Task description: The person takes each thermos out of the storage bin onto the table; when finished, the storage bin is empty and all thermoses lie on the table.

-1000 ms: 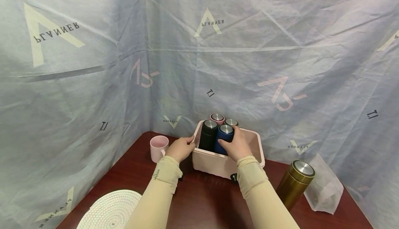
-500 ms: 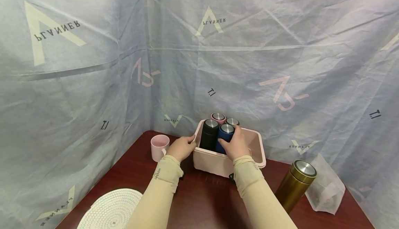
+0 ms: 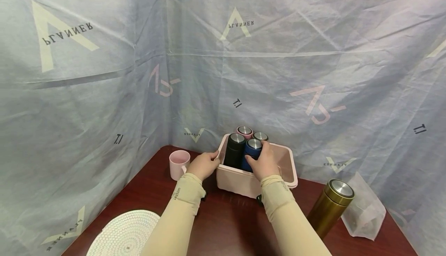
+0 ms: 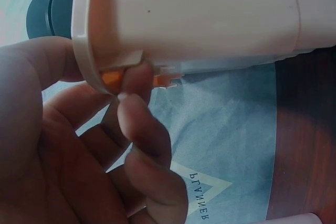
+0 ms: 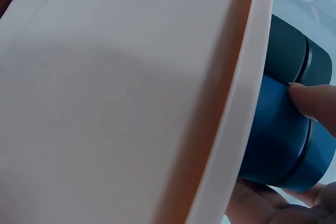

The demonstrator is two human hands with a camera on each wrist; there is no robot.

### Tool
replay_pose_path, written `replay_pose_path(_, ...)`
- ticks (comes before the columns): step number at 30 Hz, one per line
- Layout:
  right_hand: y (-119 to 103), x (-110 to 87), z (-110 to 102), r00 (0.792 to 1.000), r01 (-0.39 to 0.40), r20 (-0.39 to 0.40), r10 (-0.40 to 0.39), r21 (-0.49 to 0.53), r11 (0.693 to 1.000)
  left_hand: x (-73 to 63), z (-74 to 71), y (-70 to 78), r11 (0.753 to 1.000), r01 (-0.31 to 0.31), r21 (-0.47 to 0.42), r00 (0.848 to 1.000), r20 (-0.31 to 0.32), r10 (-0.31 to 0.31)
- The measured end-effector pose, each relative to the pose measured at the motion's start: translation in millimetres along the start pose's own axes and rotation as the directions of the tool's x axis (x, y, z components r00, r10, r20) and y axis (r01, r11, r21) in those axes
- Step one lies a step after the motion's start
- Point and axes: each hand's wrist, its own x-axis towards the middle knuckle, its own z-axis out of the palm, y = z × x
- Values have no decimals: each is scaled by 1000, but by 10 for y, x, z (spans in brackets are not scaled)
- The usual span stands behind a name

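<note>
Both hands are at the pale pink bin (image 3: pixel 240 181), set apart from each other, one at its side and one within. From where I stand, the left hand (image 3: pixel 203 165) grips the bin's rim at its left corner, the thumb on one side and the fingers curled under the edge. The right hand (image 3: pixel 266 162) reaches over the near rim and holds the blue flask (image 3: pixel 253 153) near its top, thumb on one side, fingers round the other. That flask stands upright in the bin, next to the black flask (image 3: pixel 234 153); behind them rise the pink flask (image 3: pixel 245 131) and another steel-topped flask (image 3: pixel 260 136), whose body is mostly hidden. A pink mug (image 3: pixel 177 167) sits near the left hand on the dark red table (image 3: pixel 230 225). Nearer lies a round white woven mat (image 3: pixel 127 231), and over to the right stand a gold flask (image 3: pixel 327 207) and a translucent bag (image 3: pixel 364 213). Grey printed cloth (image 3: pixel 195 74) hangs behind everything.
</note>
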Motion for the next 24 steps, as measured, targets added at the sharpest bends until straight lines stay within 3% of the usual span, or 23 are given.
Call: replay_pose_path(24, 42, -37, -12, 1000, 17, -26, -16, 51, 999, 25, 5, -32, 999, -34, 0, 999, -1, 34)
